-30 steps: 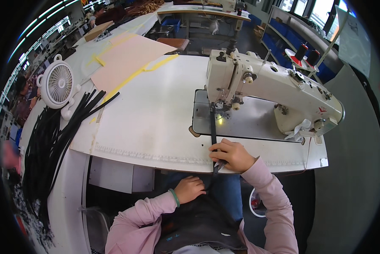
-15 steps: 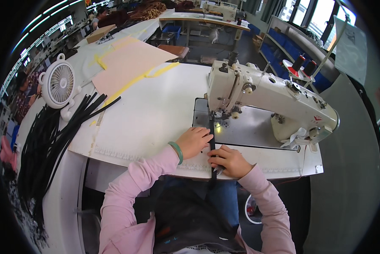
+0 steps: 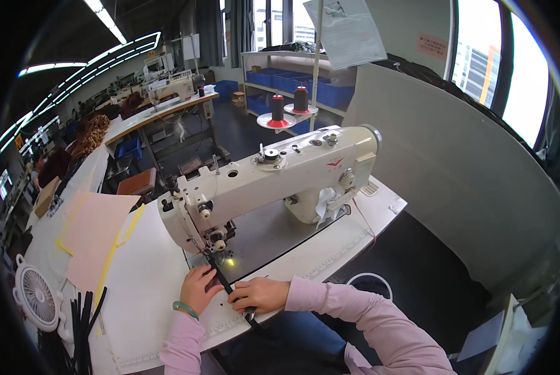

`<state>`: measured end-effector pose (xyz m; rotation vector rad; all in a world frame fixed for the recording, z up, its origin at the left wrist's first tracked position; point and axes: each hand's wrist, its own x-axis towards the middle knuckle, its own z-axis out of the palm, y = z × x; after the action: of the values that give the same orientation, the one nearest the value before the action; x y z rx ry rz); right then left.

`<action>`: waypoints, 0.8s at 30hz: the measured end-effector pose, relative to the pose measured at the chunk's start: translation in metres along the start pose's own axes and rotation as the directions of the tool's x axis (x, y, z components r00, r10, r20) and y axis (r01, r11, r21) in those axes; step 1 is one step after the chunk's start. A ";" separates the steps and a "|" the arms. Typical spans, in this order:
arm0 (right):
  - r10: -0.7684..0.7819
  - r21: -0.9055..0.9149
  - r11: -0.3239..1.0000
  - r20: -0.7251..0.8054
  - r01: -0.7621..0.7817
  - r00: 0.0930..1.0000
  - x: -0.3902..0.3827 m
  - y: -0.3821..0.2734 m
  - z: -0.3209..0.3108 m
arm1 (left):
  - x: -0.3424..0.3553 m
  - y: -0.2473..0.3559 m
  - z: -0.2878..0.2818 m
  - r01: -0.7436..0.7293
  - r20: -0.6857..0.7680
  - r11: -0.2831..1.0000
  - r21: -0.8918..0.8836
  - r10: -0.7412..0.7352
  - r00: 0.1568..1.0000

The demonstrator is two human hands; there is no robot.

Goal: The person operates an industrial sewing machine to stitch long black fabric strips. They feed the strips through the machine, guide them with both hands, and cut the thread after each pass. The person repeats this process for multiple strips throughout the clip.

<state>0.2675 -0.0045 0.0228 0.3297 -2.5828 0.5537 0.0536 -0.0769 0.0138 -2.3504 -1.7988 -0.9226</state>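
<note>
A narrow black strap point(image 3: 223, 280) runs from under the needle area of a white sewing machine point(image 3: 273, 170) toward me over the table's front edge. My left hand point(image 3: 198, 289) lies beside the needle area, its fingertips pressed on the strap and its thumb stretched toward it. Closer to the front edge, my right hand point(image 3: 262, 294) is closed around the strap with bent fingers. A small dark metal tool point(image 3: 250, 310) shows under that hand; its kind I cannot make out. The machine's lamp lights a spot on the metal bed point(image 3: 264, 240) beside the needle.
More black straps point(image 3: 83, 325) hang at the table's left, by a white fan point(image 3: 37, 295). Pink sheet material point(image 3: 99, 234) with yellow tape lies behind them. Two dark thread spools point(image 3: 277, 109) stand behind the machine. A grey partition point(image 3: 455, 169) rises at the right.
The view has swung to the right, so the machine and table appear farther left and tilted. Both hands remain on the strap near the needle.
</note>
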 end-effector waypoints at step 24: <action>0.040 0.031 0.999 -0.033 -0.039 0.999 -0.009 -0.002 0.000 | 0.003 0.002 0.007 0.000 0.030 0.999 -0.054 0.002 1.000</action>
<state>0.2758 -0.0053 0.0186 0.2769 -2.5555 0.6074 0.0589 -0.0723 0.0096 -2.4091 -1.8053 -0.9527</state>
